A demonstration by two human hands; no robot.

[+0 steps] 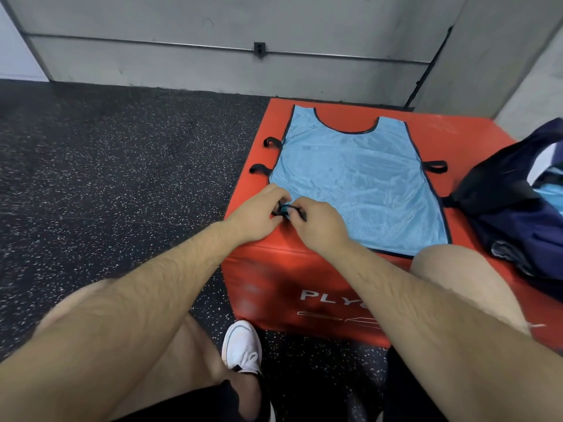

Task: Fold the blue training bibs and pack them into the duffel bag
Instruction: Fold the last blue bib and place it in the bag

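Head view. A blue training bib (359, 178) lies spread flat, neck opening away from the person, on top of a red padded plyo box (304, 281). The left hand (254, 214) and right hand (323, 223) meet at its near left corner, the fingers of both curled in and pinching a black side strap (288, 208) with a bunch of blue fabric between them; what exactly they are doing to the strap is hidden by the knuckles. The bib is thin mesh with dark binding, judged very light, limp and somewhat slick, so it should hold no shape of its own and is best taken by the bound edges or corners and laid over flat on the box. Other strap loops (260, 169) jut from its left and right sides and would probably need tucking in. A navy duffel bag (511, 214) slumps open on the right end of the box, just beside the bib, with light-blue fabric (551, 193) showing inside. The box stands on a black speckled rubber floor (122, 166) near a grey wall (182, 25) carrying a horizontal conduit (152, 41) with a small junction box (259, 49). A white shoe (242, 345) rests on the floor at the foot of the box.
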